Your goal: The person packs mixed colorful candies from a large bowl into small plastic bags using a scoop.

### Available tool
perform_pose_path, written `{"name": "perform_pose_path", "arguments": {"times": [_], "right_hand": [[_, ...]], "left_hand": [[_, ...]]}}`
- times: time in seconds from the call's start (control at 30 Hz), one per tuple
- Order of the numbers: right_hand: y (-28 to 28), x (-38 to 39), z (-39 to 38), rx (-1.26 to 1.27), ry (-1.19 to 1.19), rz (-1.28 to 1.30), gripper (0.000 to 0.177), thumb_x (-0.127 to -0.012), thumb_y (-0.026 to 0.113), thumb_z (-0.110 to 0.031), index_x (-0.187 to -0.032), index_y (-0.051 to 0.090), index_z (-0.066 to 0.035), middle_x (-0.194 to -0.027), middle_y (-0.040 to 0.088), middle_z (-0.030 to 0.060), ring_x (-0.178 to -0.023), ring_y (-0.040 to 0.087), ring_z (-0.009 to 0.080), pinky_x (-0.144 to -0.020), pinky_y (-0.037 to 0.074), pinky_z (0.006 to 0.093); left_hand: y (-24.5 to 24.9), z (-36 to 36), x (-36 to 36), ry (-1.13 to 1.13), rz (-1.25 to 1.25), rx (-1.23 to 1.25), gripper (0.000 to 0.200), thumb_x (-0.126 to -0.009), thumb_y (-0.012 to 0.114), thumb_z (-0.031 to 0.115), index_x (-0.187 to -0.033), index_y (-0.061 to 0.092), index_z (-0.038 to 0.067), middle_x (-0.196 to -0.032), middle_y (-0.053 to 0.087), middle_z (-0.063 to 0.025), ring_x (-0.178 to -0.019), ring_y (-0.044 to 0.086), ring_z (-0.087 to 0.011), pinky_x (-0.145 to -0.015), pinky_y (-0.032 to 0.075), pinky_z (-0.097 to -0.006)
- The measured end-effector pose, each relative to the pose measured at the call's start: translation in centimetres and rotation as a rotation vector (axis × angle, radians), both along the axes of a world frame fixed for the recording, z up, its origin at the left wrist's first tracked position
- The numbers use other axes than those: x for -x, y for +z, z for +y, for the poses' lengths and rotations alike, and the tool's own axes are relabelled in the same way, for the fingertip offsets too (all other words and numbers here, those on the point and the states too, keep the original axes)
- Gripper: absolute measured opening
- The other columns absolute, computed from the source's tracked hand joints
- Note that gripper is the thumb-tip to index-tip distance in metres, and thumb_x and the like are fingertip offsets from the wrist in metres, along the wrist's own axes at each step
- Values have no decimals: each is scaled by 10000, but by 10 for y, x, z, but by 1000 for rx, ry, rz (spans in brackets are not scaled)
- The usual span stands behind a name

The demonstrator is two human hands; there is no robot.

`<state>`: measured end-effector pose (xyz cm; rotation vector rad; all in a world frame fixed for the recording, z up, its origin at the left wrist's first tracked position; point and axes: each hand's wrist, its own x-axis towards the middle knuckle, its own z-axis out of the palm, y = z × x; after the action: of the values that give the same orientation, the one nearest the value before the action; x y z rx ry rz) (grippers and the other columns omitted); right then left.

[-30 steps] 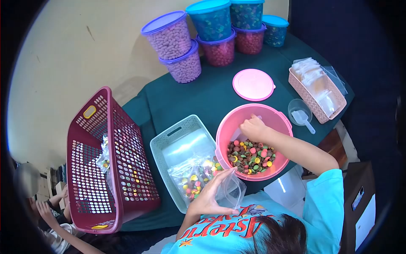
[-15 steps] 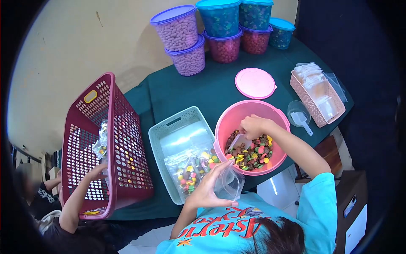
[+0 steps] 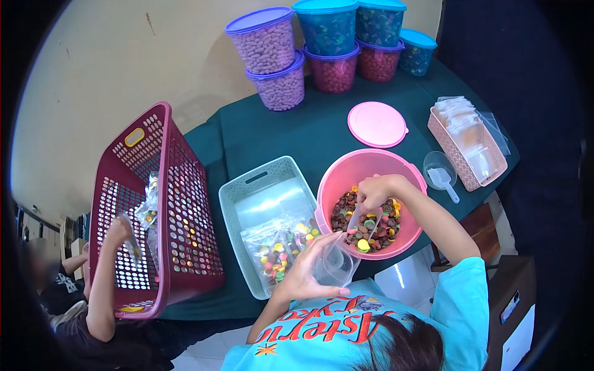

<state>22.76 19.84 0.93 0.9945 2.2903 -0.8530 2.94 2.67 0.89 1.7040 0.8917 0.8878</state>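
My right hand grips a translucent scoop inside a pink tub, its fingers closed round the handle. Coloured and brown button-shaped candies lie in the tub, and some show in the scoop. At the tub's near left rim, my left hand is curled round a clear plastic bag whose mouth gapes. Beneath and left of that hand, filled clear bags of candies rest in a pale green basket.
A tall maroon basket holds filled bags; another person's hand holds one there. Candy tubs stand stacked at the back. Around the pink tub are its lid, a bowl with a white scoop and a basket of bags.
My right hand has brought the scoop nearer the tub's front rim and the bag, with candies in it. The other person's hand has lifted a filled bag inside the maroon basket.
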Motion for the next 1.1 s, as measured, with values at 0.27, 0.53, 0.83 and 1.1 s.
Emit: {"name": "perform_pose_path", "arguments": {"times": [0.27,0.53,0.83,1.1], "right_hand": [[13,-10,4,9,-222,204,268,-597,510,-260,-668,623,-29,-552,558,57,-547,530,166,-640,417,306],[50,-19,-4,-123,-250,534,252,-623,490,-188,-681,612,25,-558,554,97,-526,533,166,-531,420,298],[127,27,-59,-725,72,56,229,-636,560,-251,-626,630,-32,-599,597,103,-617,589,225,-769,336,364],[150,59,-101,-905,240,-147,102,-590,569,-164,-583,616,-74,-588,584,97,-607,574,223,-770,301,355]], "left_hand": [[15,-2,-4,313,181,-270,861,-483,790,303,-1200,421,1,-1017,475,-135,-959,477,-247,-836,373,-345],[15,4,-4,507,240,-279,748,-479,799,313,-1067,476,-18,-957,503,-149,-914,523,-254,-782,421,-340],[28,16,-24,452,214,-346,722,-500,789,295,-1062,463,-20,-984,477,-156,-947,494,-275,-793,413,-365],[28,21,-23,433,171,-336,714,-516,784,256,-1083,439,-8,-1011,455,-165,-982,467,-288,-816,405,-376]]}}
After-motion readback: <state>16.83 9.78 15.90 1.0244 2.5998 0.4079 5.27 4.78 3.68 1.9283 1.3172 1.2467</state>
